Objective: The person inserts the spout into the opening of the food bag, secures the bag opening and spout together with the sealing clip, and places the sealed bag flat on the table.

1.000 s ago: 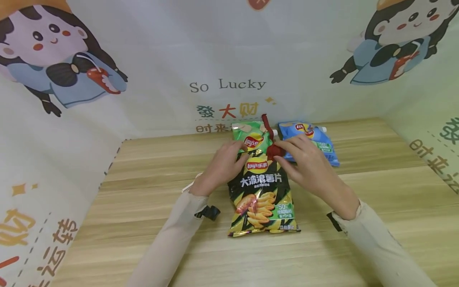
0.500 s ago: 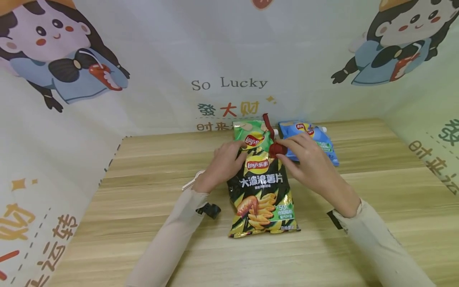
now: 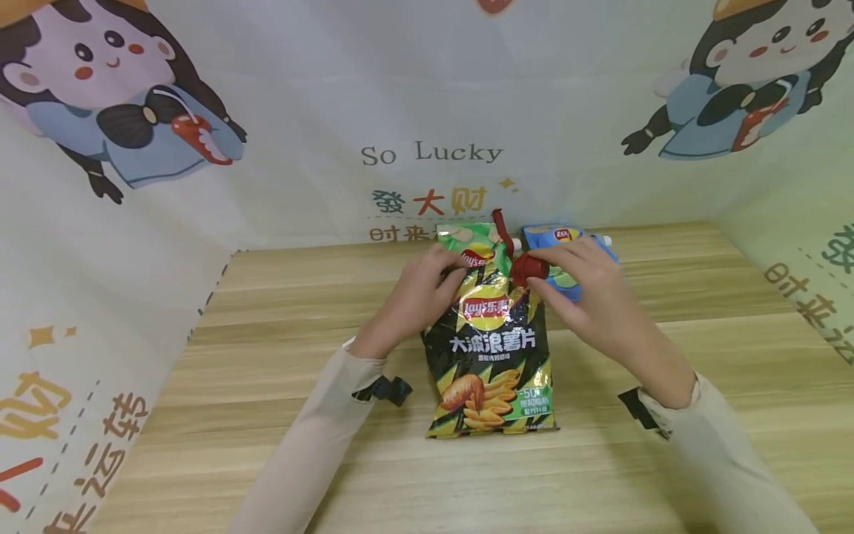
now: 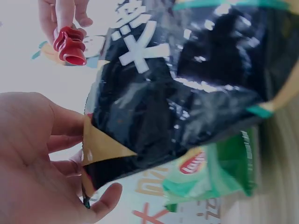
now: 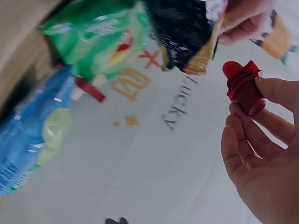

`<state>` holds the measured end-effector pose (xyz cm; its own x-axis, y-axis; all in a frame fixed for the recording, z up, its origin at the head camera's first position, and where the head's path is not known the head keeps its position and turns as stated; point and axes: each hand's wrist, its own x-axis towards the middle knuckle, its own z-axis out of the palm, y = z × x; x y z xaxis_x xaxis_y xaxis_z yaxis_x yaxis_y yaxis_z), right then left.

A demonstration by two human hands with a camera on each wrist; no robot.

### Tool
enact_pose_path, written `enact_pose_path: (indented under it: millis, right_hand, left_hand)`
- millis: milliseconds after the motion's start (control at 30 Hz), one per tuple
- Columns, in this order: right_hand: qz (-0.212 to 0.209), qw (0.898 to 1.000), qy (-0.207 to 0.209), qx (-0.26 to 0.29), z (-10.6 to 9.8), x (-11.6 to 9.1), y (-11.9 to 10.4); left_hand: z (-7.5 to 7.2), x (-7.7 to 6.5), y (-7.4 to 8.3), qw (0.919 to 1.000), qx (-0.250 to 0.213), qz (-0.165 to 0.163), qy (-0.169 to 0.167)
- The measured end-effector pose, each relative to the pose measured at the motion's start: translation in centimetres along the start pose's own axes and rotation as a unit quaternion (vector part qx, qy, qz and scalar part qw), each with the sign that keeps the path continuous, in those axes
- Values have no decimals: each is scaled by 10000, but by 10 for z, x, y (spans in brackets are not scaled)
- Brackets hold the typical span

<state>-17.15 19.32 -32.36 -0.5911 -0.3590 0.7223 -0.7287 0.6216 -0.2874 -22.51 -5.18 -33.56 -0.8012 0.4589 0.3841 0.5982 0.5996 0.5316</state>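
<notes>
My left hand (image 3: 423, 293) pinches the top edge of a black and gold Lay's chip bag (image 3: 494, 356) between thumb and fingers. The left wrist view shows this grip on the gold edge of the bag. The bag's top is tilted up, covering the lower part of a green Lay's bag (image 3: 472, 233). Between thumb and fingers, my right hand (image 3: 594, 297) holds a small red plastic spout-like piece (image 5: 245, 88) with a wavy, ribbed flange. It hangs just right of the black bag's top, apart from it in both wrist views.
A blue Lay's bag (image 3: 550, 236) lies at the back right, partly behind my right hand. A red strip (image 3: 502, 228) stands at the green bag's right edge, with a white knob (image 3: 517, 243) beside it. Printed cloth walls enclose the wooden table (image 3: 293, 297).
The black bag's top has come up with my left hand and covers more of the green bag. My right hand has moved slightly right and up with the red piece.
</notes>
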Motion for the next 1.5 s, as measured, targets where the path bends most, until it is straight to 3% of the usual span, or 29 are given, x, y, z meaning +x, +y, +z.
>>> enact_pose_path:
  millis: [200,433,700,867,967,1200,1500]
  right_hand:
    - [59,9998,193,93,-20,4,-11]
    - [228,9993,161,237,-27,3,-14]
    - [630,9911,-68,1171,-33,0,-16]
    - [888,9862,-314,1365,-38,0,-18]
    - [1046,9823,-507,1471,-40,-1,-20]
    - [1482,9675,-1144,1699,-42,1,-24]
    - [1635,9573,-1630,1740,-44,-1,-25]
  left_hand:
    - [-15,-4,16,9995,-63,275,155]
    - [-28,-12,31,9977,-117,626,218]
    - [-41,-18,43,9945,-288,983,195]
    - [-43,-19,45,9914,-125,1285,227]
    - [-44,-21,48,9905,52,1356,231]
    - [-46,-30,61,9901,932,1052,-51]
    - [-42,-36,70,9760,1814,1108,-464]
